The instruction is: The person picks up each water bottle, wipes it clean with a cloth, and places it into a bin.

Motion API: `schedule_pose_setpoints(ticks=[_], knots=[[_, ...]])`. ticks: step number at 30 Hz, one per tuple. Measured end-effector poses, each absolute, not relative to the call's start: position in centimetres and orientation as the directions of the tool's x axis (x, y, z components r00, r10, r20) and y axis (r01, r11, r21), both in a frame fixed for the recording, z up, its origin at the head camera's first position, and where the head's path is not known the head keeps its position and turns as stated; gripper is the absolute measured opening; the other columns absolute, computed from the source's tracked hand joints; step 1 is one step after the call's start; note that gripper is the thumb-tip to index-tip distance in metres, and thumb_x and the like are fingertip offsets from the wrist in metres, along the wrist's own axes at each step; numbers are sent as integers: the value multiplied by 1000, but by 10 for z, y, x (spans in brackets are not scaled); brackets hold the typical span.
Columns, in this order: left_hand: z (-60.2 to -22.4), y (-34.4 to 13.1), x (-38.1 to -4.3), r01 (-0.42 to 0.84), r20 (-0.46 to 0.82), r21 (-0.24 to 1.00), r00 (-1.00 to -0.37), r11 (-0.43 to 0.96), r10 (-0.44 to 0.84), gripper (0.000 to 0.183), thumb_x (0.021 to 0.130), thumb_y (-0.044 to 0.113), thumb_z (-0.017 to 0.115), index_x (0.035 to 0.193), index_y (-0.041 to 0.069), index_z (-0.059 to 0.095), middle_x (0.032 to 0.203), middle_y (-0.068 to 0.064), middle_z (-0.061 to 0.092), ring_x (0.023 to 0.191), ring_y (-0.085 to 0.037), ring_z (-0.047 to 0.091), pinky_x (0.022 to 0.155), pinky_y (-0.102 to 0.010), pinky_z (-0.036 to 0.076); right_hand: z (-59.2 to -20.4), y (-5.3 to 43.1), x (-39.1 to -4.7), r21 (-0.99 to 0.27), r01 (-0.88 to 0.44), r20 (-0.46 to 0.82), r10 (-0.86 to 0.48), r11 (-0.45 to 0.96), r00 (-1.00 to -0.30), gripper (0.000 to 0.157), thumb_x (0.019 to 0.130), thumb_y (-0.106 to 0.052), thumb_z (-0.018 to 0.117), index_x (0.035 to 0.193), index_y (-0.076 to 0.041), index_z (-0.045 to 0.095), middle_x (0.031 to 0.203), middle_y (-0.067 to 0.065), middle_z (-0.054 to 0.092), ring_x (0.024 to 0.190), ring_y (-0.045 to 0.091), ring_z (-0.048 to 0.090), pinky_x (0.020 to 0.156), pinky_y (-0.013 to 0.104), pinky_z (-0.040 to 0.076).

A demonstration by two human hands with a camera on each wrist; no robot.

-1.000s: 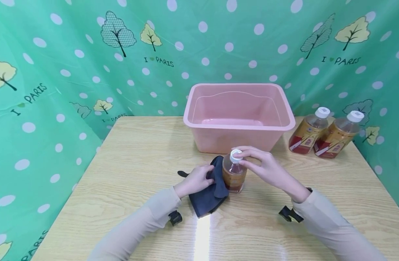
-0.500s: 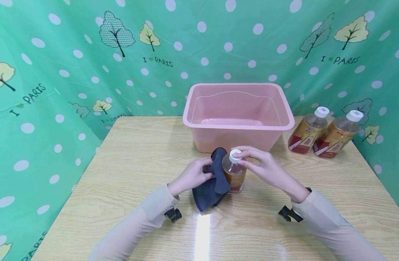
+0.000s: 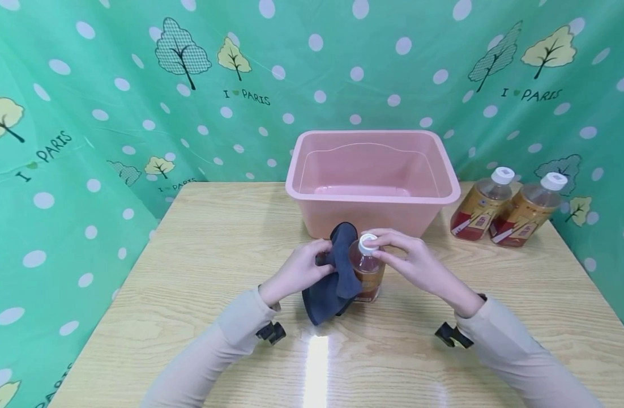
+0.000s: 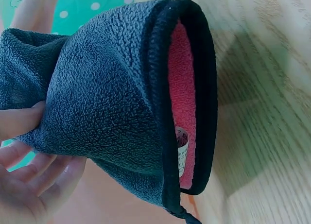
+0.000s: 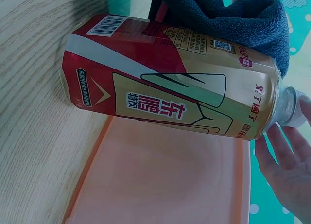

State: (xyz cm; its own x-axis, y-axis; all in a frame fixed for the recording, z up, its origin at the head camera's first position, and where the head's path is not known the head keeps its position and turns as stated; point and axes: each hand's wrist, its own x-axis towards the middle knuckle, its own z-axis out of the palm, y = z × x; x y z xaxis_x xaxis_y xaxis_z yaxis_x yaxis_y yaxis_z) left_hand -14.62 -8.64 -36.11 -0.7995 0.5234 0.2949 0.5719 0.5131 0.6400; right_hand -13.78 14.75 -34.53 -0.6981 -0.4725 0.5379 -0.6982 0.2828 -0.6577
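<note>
A bottle of amber drink (image 3: 369, 275) with a red and gold label stands upright on the wooden table, just in front of the pink tub. Its white cap (image 3: 368, 243) is pinched between the thumb and fingers of my right hand (image 3: 410, 259). My left hand (image 3: 303, 269) grips a dark blue-grey towel (image 3: 324, 300) with black edging, bunched against the bottle's left side. In the left wrist view the towel's folded end gapes, showing a pink inner face (image 4: 181, 83) and a small printed white tag (image 4: 182, 156). The bottle's label (image 5: 170, 83) faces the right wrist camera.
The pink tub (image 3: 373, 198) stands behind the bottle, near the table's back edge. Two more bottles with white caps, a nearer-left one (image 3: 481, 204) and a right one (image 3: 528, 209), stand at the back right. A green dotted curtain (image 3: 312, 68) hangs behind the table.
My left hand has moved a little up and drawn the towel higher along the bottle's side. My right hand stays on the cap, and the bottle has not moved.
</note>
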Motion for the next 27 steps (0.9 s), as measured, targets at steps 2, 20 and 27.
schedule_pose_setpoints(ticks=[2,20,27], knots=[[-361,-86,-146,577,297,630,-797,520,526,17,72,1,65,87,4,60,82,-3,56,72,-13,50,65,-23,43,-345,147,-137,-655,-698,539,-470,287,-699,26,75,7,62,98,-4,63,110,13,59,104,9,52,85,13,38],[-391,-85,-149,560,224,602,-803,570,552,19,70,-1,65,88,2,59,79,-3,54,70,-14,49,64,-24,42,-345,147,-135,-666,-676,518,-456,316,-723,24,75,7,62,95,-5,63,111,13,58,105,10,52,87,13,37],[-402,-85,-152,565,203,590,-795,577,572,15,69,0,65,79,4,55,68,1,44,62,-12,43,56,-21,35,-345,146,-136,-666,-686,533,-456,294,-713,24,74,9,61,95,-4,63,111,14,58,106,9,51,87,14,38]])
